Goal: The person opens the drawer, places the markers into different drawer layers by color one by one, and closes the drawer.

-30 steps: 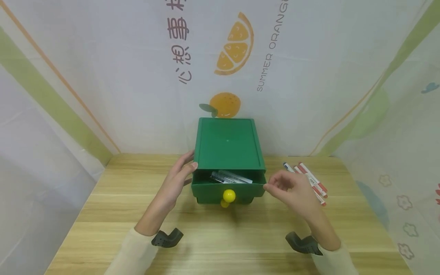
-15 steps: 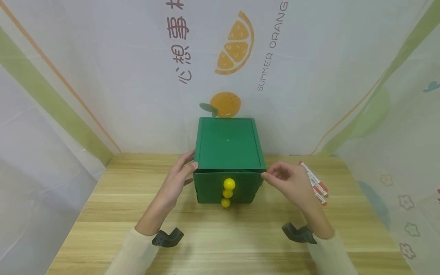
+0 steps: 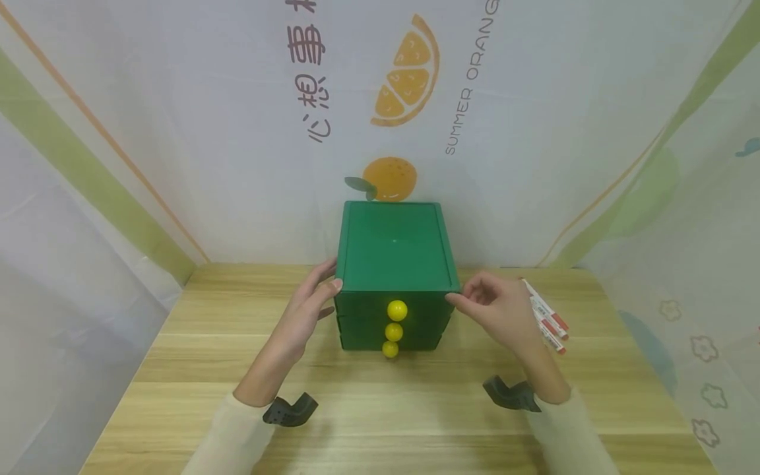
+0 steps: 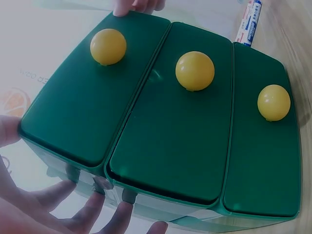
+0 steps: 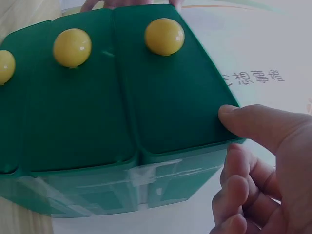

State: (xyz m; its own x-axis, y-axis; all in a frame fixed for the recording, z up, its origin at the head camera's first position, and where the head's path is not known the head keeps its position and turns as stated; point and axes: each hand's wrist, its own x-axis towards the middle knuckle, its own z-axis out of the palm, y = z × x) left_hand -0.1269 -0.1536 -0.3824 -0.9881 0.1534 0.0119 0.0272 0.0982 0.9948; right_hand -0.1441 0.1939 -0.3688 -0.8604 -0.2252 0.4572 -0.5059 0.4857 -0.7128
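Note:
A green three-drawer cabinet stands mid-table with all its drawers pushed in, each with a yellow ball knob. My left hand lies flat against the cabinet's left side, fingers straight and thumb at the top front corner. In the left wrist view, the left hand spreads along that side of the cabinet. My right hand is at the right front corner. In the right wrist view, its thumb presses the top drawer's front while the other fingers hang loosely curled, holding nothing.
Red-and-white markers lie on the wooden table just right of my right hand; one marker shows in the left wrist view. A printed curtain closes in the back and sides.
The top drawer, open with markers inside a second ago, has been pushed fully in by my right hand. The left hand has stayed on the cabinet's side.

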